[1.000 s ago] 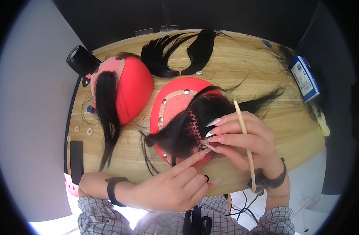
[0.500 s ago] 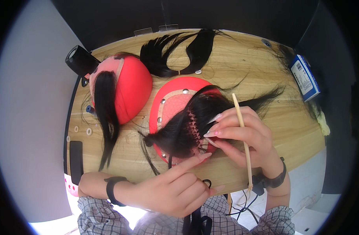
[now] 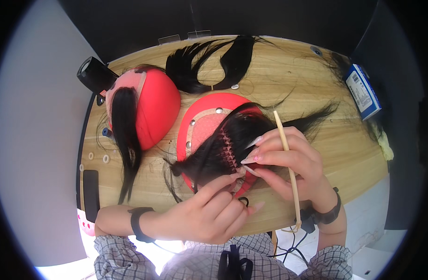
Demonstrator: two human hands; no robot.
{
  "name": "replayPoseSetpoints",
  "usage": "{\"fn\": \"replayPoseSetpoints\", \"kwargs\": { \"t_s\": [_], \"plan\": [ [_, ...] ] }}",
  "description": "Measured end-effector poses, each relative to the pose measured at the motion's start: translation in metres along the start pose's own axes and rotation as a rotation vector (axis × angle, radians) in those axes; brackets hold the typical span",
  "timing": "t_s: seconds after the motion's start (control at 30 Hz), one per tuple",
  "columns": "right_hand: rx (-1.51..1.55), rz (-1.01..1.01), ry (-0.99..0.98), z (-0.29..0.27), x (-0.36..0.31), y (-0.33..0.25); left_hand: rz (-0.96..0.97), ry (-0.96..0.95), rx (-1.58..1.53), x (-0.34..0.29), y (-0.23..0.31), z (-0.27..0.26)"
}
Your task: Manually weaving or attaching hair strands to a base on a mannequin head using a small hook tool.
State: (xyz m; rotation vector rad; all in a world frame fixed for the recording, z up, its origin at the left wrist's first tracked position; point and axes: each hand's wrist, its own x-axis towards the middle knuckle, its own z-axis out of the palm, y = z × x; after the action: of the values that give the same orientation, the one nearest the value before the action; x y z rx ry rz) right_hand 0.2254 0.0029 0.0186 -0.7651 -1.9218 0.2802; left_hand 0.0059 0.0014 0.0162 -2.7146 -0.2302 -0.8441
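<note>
A red head-shaped block (image 3: 189, 122) bears a pink mesh cap (image 3: 207, 127) pinned along its pale band. Black hair (image 3: 249, 127) on the cap parts around a row of small ladder-like stitches (image 3: 229, 151). My right hand (image 3: 295, 156) has a wooden-handled needle (image 3: 289, 163) lodged between its fingers, thin tip pointing up and away. Its thumb and fingertips pinch together at the parting's right side; any strand there is too fine to make out. My left hand (image 3: 209, 210) is mostly curled, with the index finger laid on the parting's near end. A small black loop (image 3: 243, 201) sits by its curled fingers.
At the left stands a second red head block (image 3: 160, 109) with a long black lock (image 3: 125, 126), beside a black cylinder (image 3: 96, 74). A tied hair bundle (image 3: 237, 60) lies behind. A blue-white box (image 3: 363, 93) is at the right, a dark flat object (image 3: 90, 196) near left.
My left hand has moved up and away from me, its index finger now further along the parting. The black loop moved with it. My right hand has barely shifted.
</note>
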Motion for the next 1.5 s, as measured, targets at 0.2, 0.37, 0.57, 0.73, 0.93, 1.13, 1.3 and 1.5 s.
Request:
{"fn": "replayPoseSetpoints", "kwargs": {
  "t_s": [0.2,0.37,0.57,0.73,0.93,1.13,1.3,1.5],
  "plan": [
    [-0.025,0.000,0.014,0.000,0.000,0.000,-0.053,0.060,-0.080,0.001,0.001,0.005],
    [-0.108,-0.009,0.020,-0.005,-0.001,0.002,-0.060,0.081,-0.095,0.002,0.000,0.008],
    [-0.177,0.033,0.016,-0.015,0.000,0.011,-0.049,0.058,-0.106,0.001,0.000,0.007],
    [-0.042,0.272,0.052,-0.021,-0.004,0.026,-0.045,0.042,-0.135,-0.002,0.000,0.005],
    [0.138,0.506,0.112,-0.034,-0.012,0.050,-0.046,0.042,-0.192,0.000,0.003,0.002],
    [0.079,0.673,-0.143,-0.057,-0.009,0.045,-0.074,0.105,-0.207,-0.001,0.008,-0.006],
    [0.061,0.649,-0.130,-0.076,-0.009,0.034,-0.079,0.094,-0.188,0.002,0.000,-0.004],
    [0.187,0.502,0.295,-0.069,-0.007,0.031,-0.079,0.086,-0.198,0.000,-0.003,0.001]
  ]
}}
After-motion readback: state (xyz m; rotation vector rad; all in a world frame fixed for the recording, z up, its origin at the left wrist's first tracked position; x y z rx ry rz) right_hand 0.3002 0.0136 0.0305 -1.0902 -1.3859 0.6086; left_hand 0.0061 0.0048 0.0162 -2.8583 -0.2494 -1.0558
